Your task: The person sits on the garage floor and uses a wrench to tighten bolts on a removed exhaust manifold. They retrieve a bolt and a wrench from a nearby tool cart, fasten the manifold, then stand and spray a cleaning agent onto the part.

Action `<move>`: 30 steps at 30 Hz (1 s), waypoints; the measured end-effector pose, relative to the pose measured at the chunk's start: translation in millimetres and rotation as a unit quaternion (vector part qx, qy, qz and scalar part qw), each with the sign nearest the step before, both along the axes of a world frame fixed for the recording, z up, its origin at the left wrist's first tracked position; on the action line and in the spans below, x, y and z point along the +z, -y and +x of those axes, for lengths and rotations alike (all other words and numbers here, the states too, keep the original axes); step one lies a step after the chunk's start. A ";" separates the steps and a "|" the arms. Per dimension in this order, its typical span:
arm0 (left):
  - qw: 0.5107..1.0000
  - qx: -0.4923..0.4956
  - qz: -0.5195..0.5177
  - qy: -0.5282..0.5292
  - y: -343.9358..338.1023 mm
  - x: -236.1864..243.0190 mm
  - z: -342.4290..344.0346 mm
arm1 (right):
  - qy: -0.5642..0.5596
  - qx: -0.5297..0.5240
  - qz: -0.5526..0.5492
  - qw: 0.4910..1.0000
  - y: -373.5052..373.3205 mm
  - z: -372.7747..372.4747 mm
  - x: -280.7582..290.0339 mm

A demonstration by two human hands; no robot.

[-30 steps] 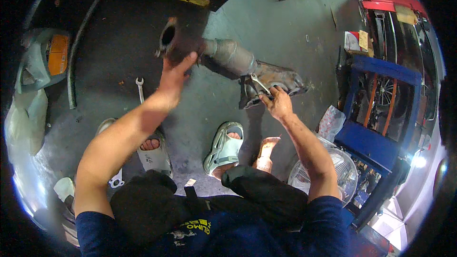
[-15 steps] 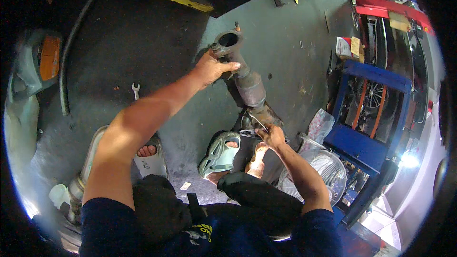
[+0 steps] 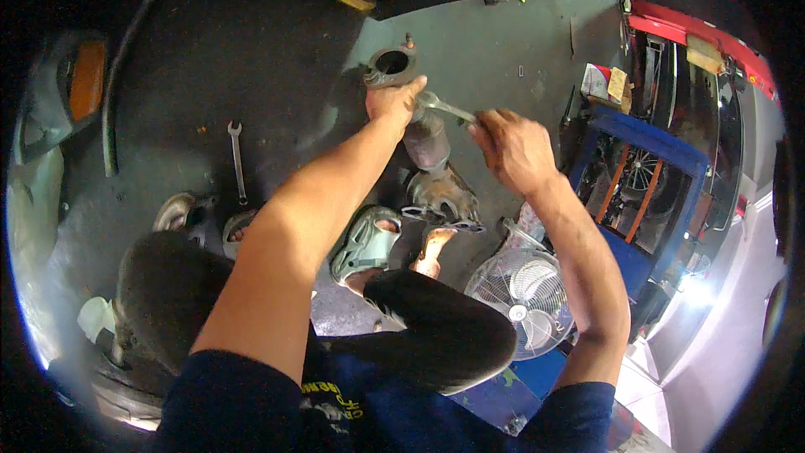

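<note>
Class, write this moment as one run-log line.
left hand: grips metal pipe | right hand: holds wrench | second wrench: on floor

The grey floor [image 3: 285, 75] carries a combination wrench [image 3: 238, 164], a long bar [image 3: 110, 134] and, apparently, the lower end of the exhaust manifold [image 3: 444, 195].

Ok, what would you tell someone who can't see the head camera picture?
A person's left hand grips a flanged metal pipe while their right hand holds a wrench beside it. Another wrench lies on the floor at left, and a round fan sits at right.
</note>
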State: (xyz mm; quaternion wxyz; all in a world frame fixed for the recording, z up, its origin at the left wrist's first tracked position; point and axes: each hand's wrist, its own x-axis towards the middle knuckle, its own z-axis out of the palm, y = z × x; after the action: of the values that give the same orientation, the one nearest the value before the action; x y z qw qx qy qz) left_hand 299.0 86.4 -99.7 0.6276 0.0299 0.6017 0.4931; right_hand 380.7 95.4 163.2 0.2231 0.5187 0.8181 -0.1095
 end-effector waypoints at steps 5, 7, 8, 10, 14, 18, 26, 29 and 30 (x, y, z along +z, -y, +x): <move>0.933 -0.265 0.112 -0.216 -5.1 -36.8 0.8 | 0.012 0.060 -0.010 0.998 -16.9 -34.8 27.5; 0.965 -0.194 0.105 -0.141 -5.9 -38.1 2.1 | 0.023 0.043 -0.011 0.999 -16.0 -36.1 47.7; 0.975 -0.176 0.089 -0.099 -6.6 -35.4 2.6 | 0.018 0.041 -0.010 0.999 -15.5 -35.3 58.9; 0.987 -0.144 0.058 -0.040 -7.0 -24.3 2.4 | 0.059 0.018 -0.029 0.998 -12.2 -32.2 83.3; 0.990 -0.127 0.030 -0.056 -8.1 -2.2 -7.2 | 0.116 -0.006 -0.053 0.992 1.4 -25.2 113.7; 0.980 -0.182 0.062 -0.054 -9.0 7.3 -16.4 | 0.075 0.019 -0.061 0.995 10.9 -16.4 100.9; 0.974 -0.206 0.086 -0.029 11.5 42.6 -20.4 | 0.036 0.058 -0.093 0.993 -16.2 -11.1 25.2; 0.979 -0.122 0.106 -0.122 8.4 44.4 -19.1 | 0.086 0.167 -0.171 0.967 -51.3 -1.7 23.8; 0.973 -0.125 0.088 -0.176 11.3 43.9 -18.5 | 0.146 0.183 -0.178 0.956 -62.3 1.6 25.5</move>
State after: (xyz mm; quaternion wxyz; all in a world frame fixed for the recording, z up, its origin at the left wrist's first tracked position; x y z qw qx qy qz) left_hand 280.5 75.1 -55.9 0.5637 0.2458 0.6484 0.4487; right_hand 382.3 157.8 188.7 0.4450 0.3227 0.8246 -0.1338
